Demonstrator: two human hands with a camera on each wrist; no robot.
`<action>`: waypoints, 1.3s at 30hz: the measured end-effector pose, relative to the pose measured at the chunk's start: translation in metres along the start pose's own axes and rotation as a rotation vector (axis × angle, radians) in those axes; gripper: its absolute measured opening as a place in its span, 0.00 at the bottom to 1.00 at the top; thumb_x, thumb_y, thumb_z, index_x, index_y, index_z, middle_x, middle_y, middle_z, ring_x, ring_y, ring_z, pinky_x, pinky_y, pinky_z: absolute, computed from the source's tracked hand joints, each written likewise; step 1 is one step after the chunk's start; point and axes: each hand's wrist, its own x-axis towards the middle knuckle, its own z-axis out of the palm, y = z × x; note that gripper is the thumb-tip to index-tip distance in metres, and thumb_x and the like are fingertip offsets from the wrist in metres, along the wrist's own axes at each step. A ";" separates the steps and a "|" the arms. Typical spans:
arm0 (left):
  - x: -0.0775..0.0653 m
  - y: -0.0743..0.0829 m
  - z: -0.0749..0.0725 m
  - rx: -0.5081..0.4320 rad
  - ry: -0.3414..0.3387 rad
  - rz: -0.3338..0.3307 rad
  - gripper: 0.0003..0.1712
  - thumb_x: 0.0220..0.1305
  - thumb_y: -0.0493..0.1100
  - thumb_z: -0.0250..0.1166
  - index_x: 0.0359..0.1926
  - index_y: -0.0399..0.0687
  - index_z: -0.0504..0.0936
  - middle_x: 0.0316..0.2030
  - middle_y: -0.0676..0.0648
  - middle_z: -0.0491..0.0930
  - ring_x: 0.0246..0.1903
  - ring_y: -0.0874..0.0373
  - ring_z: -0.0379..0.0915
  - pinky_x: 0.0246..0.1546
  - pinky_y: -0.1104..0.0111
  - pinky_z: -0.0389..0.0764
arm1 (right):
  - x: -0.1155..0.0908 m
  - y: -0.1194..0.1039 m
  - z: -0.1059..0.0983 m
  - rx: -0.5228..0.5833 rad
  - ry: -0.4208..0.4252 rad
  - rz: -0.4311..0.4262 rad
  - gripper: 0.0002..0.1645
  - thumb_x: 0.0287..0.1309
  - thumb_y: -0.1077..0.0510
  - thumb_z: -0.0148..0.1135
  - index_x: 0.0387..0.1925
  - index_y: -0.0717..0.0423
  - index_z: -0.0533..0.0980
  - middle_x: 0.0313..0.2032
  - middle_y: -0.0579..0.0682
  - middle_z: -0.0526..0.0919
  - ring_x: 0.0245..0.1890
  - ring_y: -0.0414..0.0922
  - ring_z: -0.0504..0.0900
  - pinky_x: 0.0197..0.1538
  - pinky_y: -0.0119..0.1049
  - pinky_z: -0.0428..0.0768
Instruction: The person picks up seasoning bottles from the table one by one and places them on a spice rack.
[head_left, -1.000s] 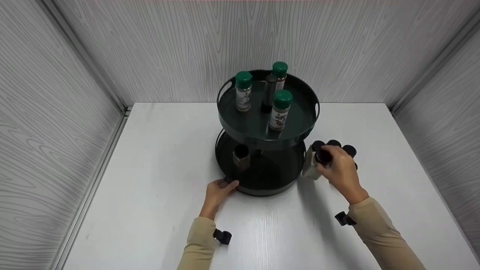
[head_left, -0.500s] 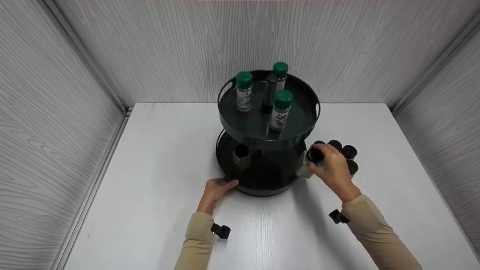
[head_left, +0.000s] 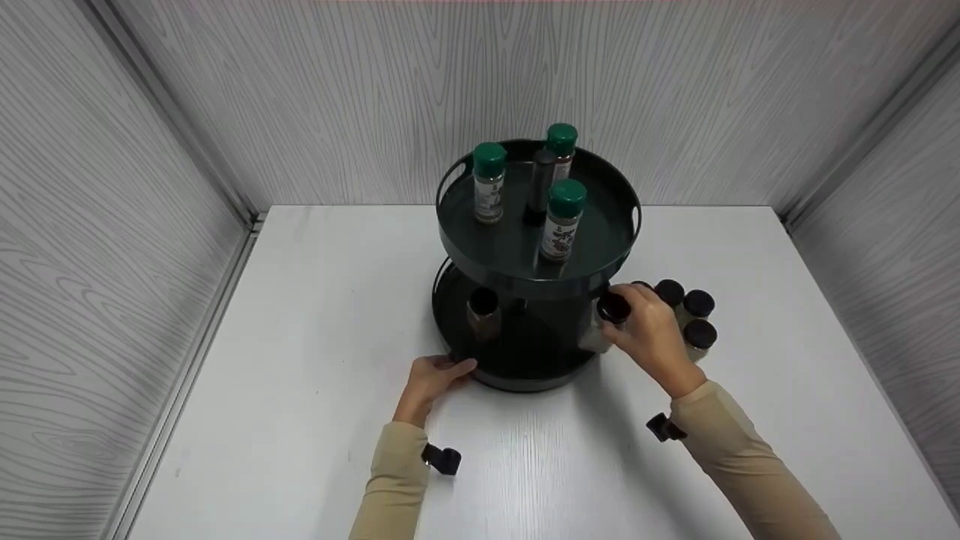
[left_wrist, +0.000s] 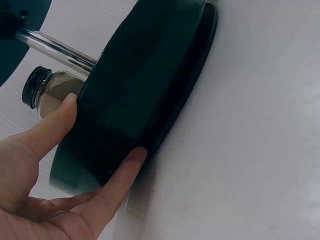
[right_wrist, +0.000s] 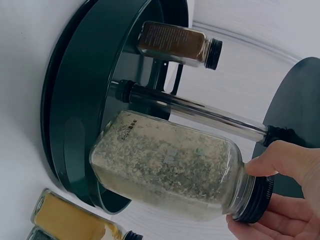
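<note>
A two-tier dark green round rack (head_left: 480,266) stands on the white table. My left hand (head_left: 433,379) grips the front left of its lower tray (left_wrist: 130,95), thumb by the rim and fingers low on the outer wall. In my right hand (head_left: 654,335), thumb and fingers pinch the black lid of a square glass spice jar (right_wrist: 165,160) holding pale flakes. The jar tilts at the lower tray's right edge, its base over the rim in the right wrist view. Inside that tray stands a jar of brown powder (right_wrist: 172,44). I cannot tell whether the held jar touches the tray.
Several black-lidded jars (head_left: 699,304) stand right of the rack, partly behind my right hand; one jar of yellow powder (right_wrist: 70,217) shows in the right wrist view. Three green-capped bottles (head_left: 561,225) occupy the upper tray (head_left: 510,247) around its centre post (head_left: 541,180).
My right hand has carried the jar leftward from the jar group to the lower tray's right edge. My left hand stays at the tray, nearly still.
</note>
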 end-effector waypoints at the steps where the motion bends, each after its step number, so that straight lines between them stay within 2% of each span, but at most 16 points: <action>1: 0.000 0.000 0.000 0.001 -0.007 -0.001 0.34 0.54 0.46 0.73 0.54 0.24 0.75 0.45 0.33 0.84 0.41 0.49 0.85 0.49 0.63 0.84 | 0.000 0.000 0.001 0.002 -0.002 0.000 0.24 0.39 0.70 0.70 0.44 0.69 0.77 0.42 0.64 0.82 0.44 0.58 0.82 0.49 0.50 0.82; 6: 0.000 0.001 0.000 0.003 -0.027 -0.002 0.36 0.56 0.45 0.72 0.57 0.22 0.72 0.48 0.31 0.83 0.45 0.44 0.84 0.52 0.60 0.83 | 0.002 -0.003 0.002 0.010 -0.016 -0.004 0.24 0.39 0.69 0.70 0.44 0.69 0.78 0.42 0.65 0.82 0.45 0.58 0.82 0.49 0.51 0.82; 13: 0.000 -0.001 0.000 0.011 -0.003 0.002 0.38 0.54 0.47 0.73 0.58 0.23 0.72 0.49 0.32 0.83 0.46 0.48 0.84 0.53 0.63 0.82 | 0.005 -0.007 0.007 0.012 -0.030 -0.033 0.22 0.40 0.69 0.70 0.43 0.68 0.77 0.42 0.65 0.82 0.44 0.58 0.82 0.48 0.50 0.82; 22: 0.000 -0.001 0.002 -0.012 -0.009 0.013 0.39 0.55 0.46 0.72 0.59 0.21 0.70 0.49 0.30 0.82 0.46 0.46 0.84 0.52 0.61 0.83 | 0.004 -0.010 0.021 0.014 -0.041 -0.099 0.21 0.40 0.69 0.71 0.41 0.67 0.78 0.38 0.62 0.82 0.39 0.56 0.82 0.42 0.49 0.82; 26: 0.001 -0.002 0.001 -0.017 -0.006 0.009 0.40 0.54 0.46 0.73 0.59 0.21 0.70 0.49 0.31 0.82 0.45 0.49 0.84 0.51 0.62 0.84 | 0.005 -0.013 0.028 0.009 -0.050 -0.104 0.21 0.39 0.68 0.72 0.40 0.65 0.78 0.39 0.62 0.83 0.41 0.56 0.82 0.44 0.50 0.82; 33: 0.001 -0.002 0.000 0.008 0.011 0.029 0.34 0.53 0.46 0.73 0.53 0.23 0.75 0.43 0.33 0.85 0.37 0.52 0.85 0.45 0.69 0.83 | 0.006 -0.019 0.034 0.025 -0.097 -0.087 0.28 0.34 0.66 0.76 0.43 0.66 0.78 0.43 0.63 0.82 0.45 0.59 0.81 0.46 0.51 0.82; 39: 0.000 -0.002 0.000 0.008 0.013 0.029 0.36 0.53 0.45 0.73 0.55 0.22 0.73 0.46 0.31 0.83 0.37 0.53 0.85 0.44 0.69 0.84 | 0.005 -0.022 0.040 0.041 -0.110 -0.073 0.29 0.33 0.62 0.79 0.43 0.65 0.79 0.43 0.62 0.82 0.45 0.58 0.81 0.46 0.51 0.83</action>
